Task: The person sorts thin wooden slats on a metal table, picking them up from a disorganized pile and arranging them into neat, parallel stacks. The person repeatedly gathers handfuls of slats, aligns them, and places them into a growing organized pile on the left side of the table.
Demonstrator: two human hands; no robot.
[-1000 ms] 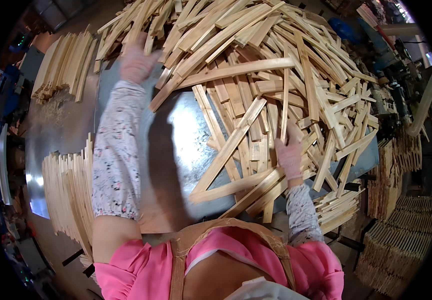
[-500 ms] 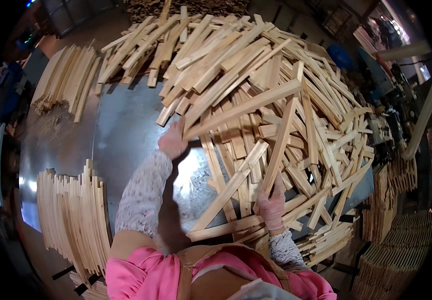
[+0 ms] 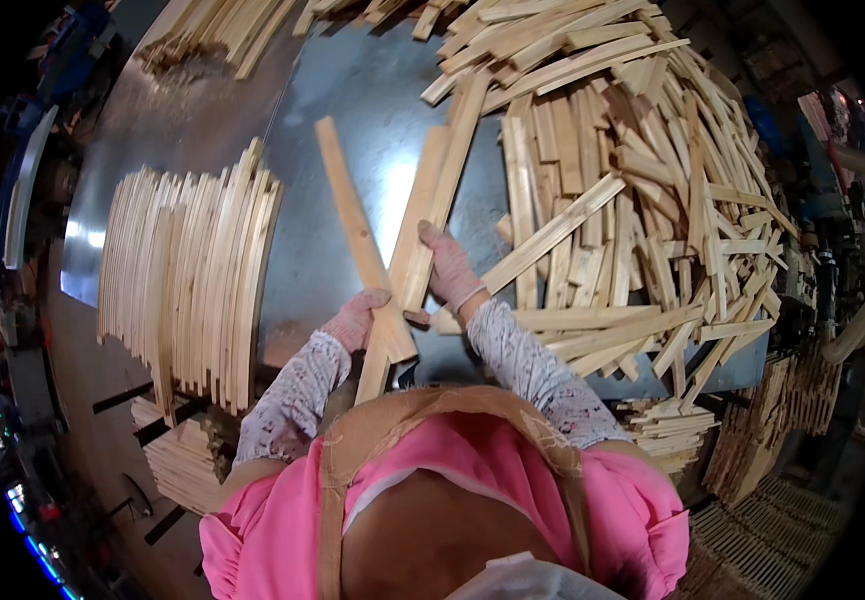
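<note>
Near the table's front edge I have several pale wooden strips between my hands. My left hand [image 3: 358,318], in a pinkish glove, is closed around a wooden strip [image 3: 355,232] that slants up and to the left. This strip crosses over the lower part of another strip [image 3: 421,195]. My right hand [image 3: 450,268], gloved too, grips the side of a strip [image 3: 461,135] lying alongside that one, both leaning to the upper right. Its fingers are partly hidden, so I cannot tell whether it holds both. The metal tabletop [image 3: 328,85] lies beneath.
A large jumbled pile of wooden strips [image 3: 593,130] covers the right side of the table. On the left stands a neat row of strips [image 3: 188,270], with another stack [image 3: 218,30] at the far left. More slats [image 3: 668,430] are stacked below the table's right front.
Both hands have come together in front of me, the left from the pile's edge. Strips lifted from the pile now cross between them. My view has shifted, and the pile appears farther right.
</note>
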